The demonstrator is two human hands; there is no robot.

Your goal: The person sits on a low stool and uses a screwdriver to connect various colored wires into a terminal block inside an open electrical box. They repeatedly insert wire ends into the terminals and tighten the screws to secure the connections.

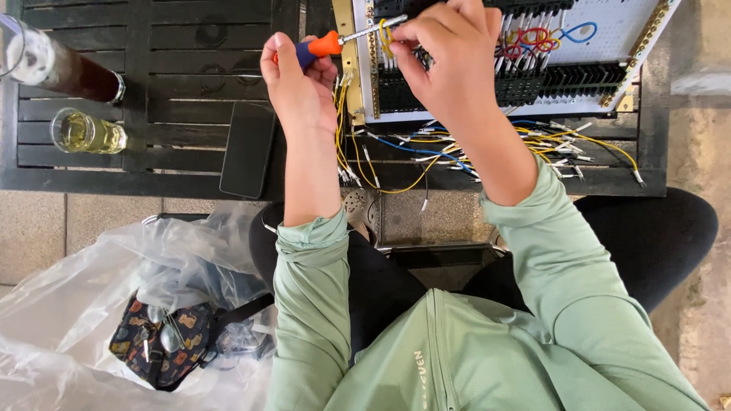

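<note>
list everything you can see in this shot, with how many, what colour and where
screwdriver: one, orange and blue handle, in the left hand, tip at the panel edge
wiring panel: one, white with black terminal rows, top right on the table
loose wires: many, mostly yellow and blue, below the panel
table: one, black slatted
phone: one, black, flat on the table
glass: one, clear with pale yellow drink, table's left side
bottle: one, dark, top left
plastic bag: one, clear, on the floor at lower left
patterned pouch: one, dark, inside the bag
left hand: grips the screwdriver
right hand: pinches a yellow wire at the panel
</note>
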